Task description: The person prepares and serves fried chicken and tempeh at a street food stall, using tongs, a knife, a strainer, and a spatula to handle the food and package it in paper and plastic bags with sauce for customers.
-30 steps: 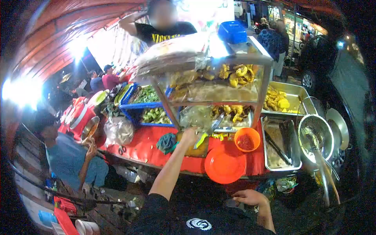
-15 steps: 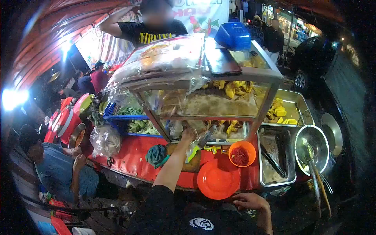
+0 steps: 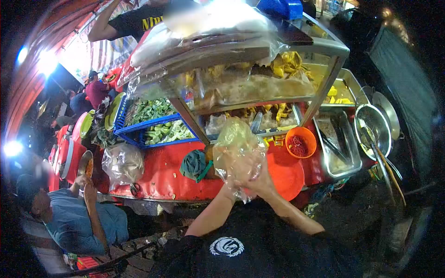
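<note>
The right hand (image 3: 260,183) curls onto a clear, crinkled plastic bag (image 3: 235,144) at the frame's centre; how open the plastic-veiled left hand (image 3: 234,180) is cannot be told. It is probably light, limp, slippery, best held by its rim.

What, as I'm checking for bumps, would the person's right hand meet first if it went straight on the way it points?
The right hand would most likely meet the clear plastic bag first, close against it; depth is hard to judge.

black shirt (image 3: 287,252), short sleeves (image 3: 178,248), white wreath-like emblem (image 3: 226,246), bare forearms (image 3: 211,217)
</note>
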Available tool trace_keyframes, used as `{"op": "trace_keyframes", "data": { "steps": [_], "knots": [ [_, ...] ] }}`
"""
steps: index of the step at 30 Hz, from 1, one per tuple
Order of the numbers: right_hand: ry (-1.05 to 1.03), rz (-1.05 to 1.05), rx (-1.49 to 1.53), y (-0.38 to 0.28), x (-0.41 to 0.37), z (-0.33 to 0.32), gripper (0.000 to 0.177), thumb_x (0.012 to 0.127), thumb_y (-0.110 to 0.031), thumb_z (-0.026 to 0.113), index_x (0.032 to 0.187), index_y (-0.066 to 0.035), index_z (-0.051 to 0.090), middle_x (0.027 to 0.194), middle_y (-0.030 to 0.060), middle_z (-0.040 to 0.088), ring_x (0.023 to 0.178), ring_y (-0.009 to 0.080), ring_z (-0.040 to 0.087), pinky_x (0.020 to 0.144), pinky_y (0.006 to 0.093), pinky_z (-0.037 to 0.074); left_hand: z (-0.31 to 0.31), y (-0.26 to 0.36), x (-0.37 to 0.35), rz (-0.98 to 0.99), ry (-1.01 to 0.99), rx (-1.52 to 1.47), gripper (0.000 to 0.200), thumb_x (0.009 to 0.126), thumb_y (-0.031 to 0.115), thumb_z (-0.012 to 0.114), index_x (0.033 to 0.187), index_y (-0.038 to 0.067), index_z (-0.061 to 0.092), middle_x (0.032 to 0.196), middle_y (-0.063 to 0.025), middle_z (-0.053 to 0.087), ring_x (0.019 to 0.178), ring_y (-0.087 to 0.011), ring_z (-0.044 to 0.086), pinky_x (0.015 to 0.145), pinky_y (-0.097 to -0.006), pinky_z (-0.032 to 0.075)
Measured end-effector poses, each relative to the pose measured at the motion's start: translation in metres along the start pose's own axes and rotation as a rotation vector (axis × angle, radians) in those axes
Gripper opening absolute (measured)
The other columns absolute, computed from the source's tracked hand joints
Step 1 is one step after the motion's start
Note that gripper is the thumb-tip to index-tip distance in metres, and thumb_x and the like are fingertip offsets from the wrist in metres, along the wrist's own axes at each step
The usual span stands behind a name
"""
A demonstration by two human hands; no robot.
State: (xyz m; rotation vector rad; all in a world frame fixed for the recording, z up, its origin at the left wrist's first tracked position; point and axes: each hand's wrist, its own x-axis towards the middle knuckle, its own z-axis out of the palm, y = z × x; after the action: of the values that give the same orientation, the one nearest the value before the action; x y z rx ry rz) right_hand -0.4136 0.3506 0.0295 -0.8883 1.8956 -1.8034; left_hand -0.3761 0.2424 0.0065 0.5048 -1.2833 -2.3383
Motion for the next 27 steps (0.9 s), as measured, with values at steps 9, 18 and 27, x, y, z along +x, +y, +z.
{"op": "trace_keyframes", "data": {
  "steps": [9,18,27],
  "knots": [
    [-0.369,0.206,0.063,-0.011,0.003,0.007,0.019,0.088,-0.021,0.067,0.09,-0.003,0.066,0.075,-0.003,0.062,0.069,0.0022,0.051,0.061,0.0225,0.041,-0.042,0.068,0.014,-0.07,0.169,-0.623,0.062,0.092,0.047,0.049,0.138,0.007,0.039,0.136,-0.0175,0.046,0.125,-0.0356,0.043,0.103,-0.0517,0.04],
    [-0.625,-0.034,-0.105,-0.025,-0.017,0.006,0.029,0.082,-0.027,0.071,0.101,-0.006,0.066,0.12,0.0168,0.055,0.112,0.0327,0.051,0.096,0.0414,0.04,-0.027,0.074,-0.013,0.157,0.1,-0.566,0.055,0.091,0.04,0.052,0.133,0.006,0.042,0.127,-0.0159,0.051,0.114,-0.0305,0.051,0.094,-0.0481,0.047],
    [-0.503,0.204,0.435,0.024,0.007,0.047,0.015,0.084,-0.009,0.069,0.087,-0.003,0.055,0.082,0.0026,0.056,0.076,0.0065,0.057,0.062,0.0211,0.045,-0.019,0.077,-0.03,0.443,0.198,-0.508,0.048,0.089,0.033,0.055,0.127,0.006,0.047,0.118,-0.0141,0.056,0.106,-0.0256,0.057,0.087,-0.0439,0.052]
  ]
}}
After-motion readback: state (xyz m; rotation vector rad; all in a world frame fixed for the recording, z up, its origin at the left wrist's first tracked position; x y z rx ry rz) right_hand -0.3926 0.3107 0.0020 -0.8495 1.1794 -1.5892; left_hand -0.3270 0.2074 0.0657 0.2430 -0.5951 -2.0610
